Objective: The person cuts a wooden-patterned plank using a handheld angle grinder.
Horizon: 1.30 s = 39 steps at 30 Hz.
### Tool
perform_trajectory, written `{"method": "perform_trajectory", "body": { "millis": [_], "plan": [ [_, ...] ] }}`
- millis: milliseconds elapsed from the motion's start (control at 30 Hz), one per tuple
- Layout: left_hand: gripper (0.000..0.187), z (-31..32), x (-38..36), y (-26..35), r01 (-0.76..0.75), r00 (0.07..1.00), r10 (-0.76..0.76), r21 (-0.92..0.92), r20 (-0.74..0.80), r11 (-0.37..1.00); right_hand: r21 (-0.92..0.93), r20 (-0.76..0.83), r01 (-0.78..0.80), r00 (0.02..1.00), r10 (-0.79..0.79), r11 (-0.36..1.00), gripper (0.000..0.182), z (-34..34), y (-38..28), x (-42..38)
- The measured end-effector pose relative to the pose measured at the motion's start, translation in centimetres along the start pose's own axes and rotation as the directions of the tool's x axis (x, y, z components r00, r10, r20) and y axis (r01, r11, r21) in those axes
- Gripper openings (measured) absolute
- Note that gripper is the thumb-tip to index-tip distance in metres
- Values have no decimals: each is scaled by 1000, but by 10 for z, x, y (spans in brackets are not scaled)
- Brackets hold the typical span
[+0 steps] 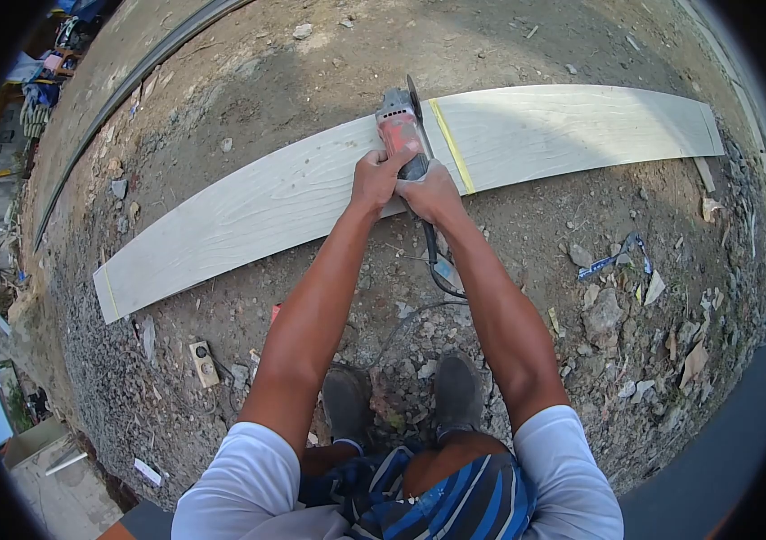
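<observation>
Both my hands are wrapped round a red and grey angle grinder (398,132). My left hand (376,183) grips the left side of its body, and my right hand (432,191) holds the rear of the handle. The thin disc (414,97) points away from me, edge-on, at the far side of the board. Below the grinder lies a long pale wood-grain board (284,184), flat across the ground. A yellow strip (452,146) crosses the board just right of the disc. The black power cord (430,241) hangs from the grinder's rear toward my feet.
A socket block (204,364) lies on the rubble at left. A blue-handled tool (612,258) and a large stone (604,310) are at right. My shoes (457,391) stand on gravel. A long dark pipe (126,94) runs along the upper left.
</observation>
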<state>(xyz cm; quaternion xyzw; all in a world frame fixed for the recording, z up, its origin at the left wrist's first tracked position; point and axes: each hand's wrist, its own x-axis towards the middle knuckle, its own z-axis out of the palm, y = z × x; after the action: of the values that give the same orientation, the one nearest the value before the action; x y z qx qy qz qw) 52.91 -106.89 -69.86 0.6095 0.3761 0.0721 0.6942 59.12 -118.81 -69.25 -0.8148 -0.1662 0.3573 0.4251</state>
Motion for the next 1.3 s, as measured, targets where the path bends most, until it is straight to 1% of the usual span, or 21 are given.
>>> {"method": "perform_trajectory", "body": {
  "millis": [33, 100, 333, 400, 433, 500, 600, 1133, 1200, 1300],
  "plan": [
    [65, 0, 0, 0, 2, 1000, -2, 1, 2, 1000, 1, -1, -2, 1000, 2, 1000, 74, 2, 3, 1],
    [65, -2, -1, 0, 5, 1000, -5, 21, 12, 1000, -28, -64, -20, 998, 18, 999, 73, 1, -1, -5],
    [65, -5, -3, -2, 3, 1000, -5, 61, 24, 998, -24, -23, -49, 999, 48, 999, 78, 3, 3, -7],
    [64, -6, -2, -4, 2, 1000, -3, 52, 27, 999, -13, -12, -51, 999, 51, 999, 84, 4, 3, -7],
    [64, -6, -2, -5, 1, 1000, -3, 51, 28, 999, -14, -13, -51, 999, 51, 999, 84, 5, 4, -8],
    [66, -6, -4, -6, 0, 1000, -1, 42, 31, 999, -11, -49, -42, 998, 41, 999, 92, 3, 0, -14],
    [67, -7, -7, -7, 11, 1000, -12, 60, 22, 998, 2, -43, -48, 998, 48, 999, 97, 1, -3, -19],
    [68, -7, -13, -10, 46, 997, -49, 43, 54, 998, -45, -22, -89, 996, 88, 995, 98, -3, -8, -30],
    [65, -4, -17, -3, 50, 997, -51, 7, 55, 999, -82, -15, -99, 995, 98, 992, 98, -5, -10, -28],
    [62, -2, -23, 10, 79, 996, -79, 8, 30, 997, -83, -3, -86, 996, 86, 993, 98, -8, -14, -24]
  ]
}}
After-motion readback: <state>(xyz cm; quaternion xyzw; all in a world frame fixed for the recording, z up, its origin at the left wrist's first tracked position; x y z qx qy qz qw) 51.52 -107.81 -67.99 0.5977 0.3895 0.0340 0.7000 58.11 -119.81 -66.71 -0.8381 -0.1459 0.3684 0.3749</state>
